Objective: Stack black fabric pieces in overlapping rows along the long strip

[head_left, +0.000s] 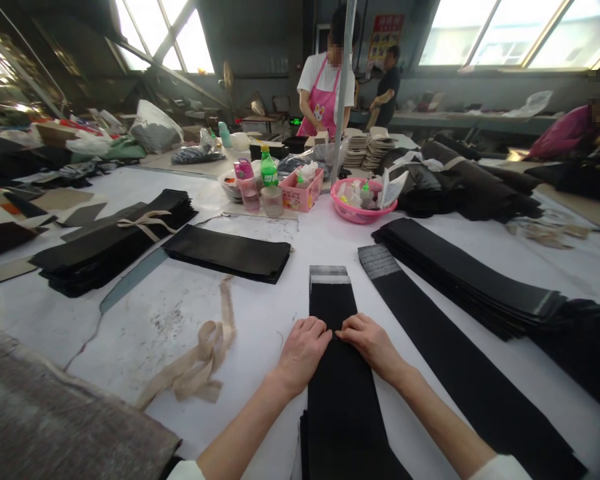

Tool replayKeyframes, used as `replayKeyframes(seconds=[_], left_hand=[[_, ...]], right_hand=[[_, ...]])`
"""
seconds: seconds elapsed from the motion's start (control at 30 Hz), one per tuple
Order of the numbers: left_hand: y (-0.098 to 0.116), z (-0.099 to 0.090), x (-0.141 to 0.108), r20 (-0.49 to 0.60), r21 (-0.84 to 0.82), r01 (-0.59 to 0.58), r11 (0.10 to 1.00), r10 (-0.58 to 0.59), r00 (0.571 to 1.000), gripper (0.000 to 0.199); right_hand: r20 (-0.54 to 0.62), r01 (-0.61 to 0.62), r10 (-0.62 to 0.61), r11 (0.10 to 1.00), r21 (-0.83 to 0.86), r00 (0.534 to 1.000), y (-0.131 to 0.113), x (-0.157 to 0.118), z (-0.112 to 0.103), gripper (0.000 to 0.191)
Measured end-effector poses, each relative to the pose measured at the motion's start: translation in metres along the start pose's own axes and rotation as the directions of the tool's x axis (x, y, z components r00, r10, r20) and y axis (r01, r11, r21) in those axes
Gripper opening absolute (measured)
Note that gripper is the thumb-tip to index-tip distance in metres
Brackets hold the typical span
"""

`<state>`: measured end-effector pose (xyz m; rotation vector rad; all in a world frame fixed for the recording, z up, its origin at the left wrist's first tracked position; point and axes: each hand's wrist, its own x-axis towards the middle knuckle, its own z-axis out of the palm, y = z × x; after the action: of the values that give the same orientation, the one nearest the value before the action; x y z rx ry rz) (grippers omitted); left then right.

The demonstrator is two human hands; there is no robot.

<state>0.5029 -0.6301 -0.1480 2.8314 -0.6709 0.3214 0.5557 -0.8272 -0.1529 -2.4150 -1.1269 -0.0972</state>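
A long black strip (347, 407) of sheet material lies lengthwise in front of me, over other strips whose pale, greyish ends (329, 273) show at the far end. My left hand (305, 347) rests on its left side with the fingers curled and pinched at the strip. From the right, my right hand (370, 343) pinches the same strip, its fingertips almost meeting the left ones. Whether the fingers grip a fold or only the top layer cannot be made out. Right of my hands lies another long black strip (445, 333) with a grey-marked end.
Stacks of black pieces lie at the right (470, 273) and left (230, 252), one bundle (115, 240) tied with a beige band. A loose beige fabric band (205, 360) curls at left. Beyond stand a pink basket (363, 207), a green bottle (269, 167) and a person in a pink apron (325, 93).
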Motion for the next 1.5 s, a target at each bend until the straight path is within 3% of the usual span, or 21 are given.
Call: replayKeyframes(seconds=[0.27, 0.63, 1.5], left_hand=[[0.002, 0.007, -0.003, -0.012, 0.1, -0.037, 0.994, 0.039, 0.999, 0.019], [0.006, 0.009, -0.003, 0.047, 0.182, -0.07, 0.981, 0.062, 0.997, 0.028], [-0.002, 0.016, -0.013, -0.024, 0.117, -0.051, 0.992, 0.054, 0.998, 0.028]], right_hand=[[0.025, 0.05, -0.046, 0.985, -0.163, 0.999, -0.011, -0.003, -0.001, 0.016], [0.068, 0.1, -0.09, 0.983, -0.153, 0.994, -0.005, -0.002, -0.006, 0.017], [0.055, 0.064, -0.055, 0.982, -0.176, 0.997, -0.004, -0.007, -0.003, 0.026]])
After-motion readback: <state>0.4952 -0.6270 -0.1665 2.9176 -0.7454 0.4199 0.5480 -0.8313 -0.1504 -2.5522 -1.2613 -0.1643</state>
